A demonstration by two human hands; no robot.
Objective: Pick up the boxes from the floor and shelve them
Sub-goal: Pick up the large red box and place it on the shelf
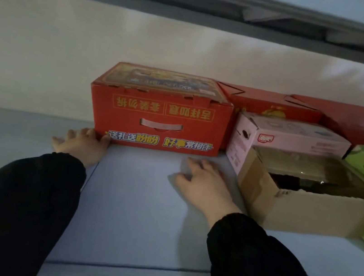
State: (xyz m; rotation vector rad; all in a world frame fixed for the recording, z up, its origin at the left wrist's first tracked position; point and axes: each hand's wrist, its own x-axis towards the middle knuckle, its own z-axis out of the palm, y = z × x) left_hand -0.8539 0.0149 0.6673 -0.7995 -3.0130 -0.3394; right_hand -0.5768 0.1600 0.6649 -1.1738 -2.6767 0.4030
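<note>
Head view, item 1: red box (158,120) on the shelf (137,202), set back toward the wall, just beside a pink box (295,136). I log the left hand (79,145) spread, fingers touching the box's lower left corner, and the right hand (202,184) spread flat on the shelf in front, apart from the box. I judge it stiff cardboard, probably light; grip both ends or the front handle slot (161,125).
</note>
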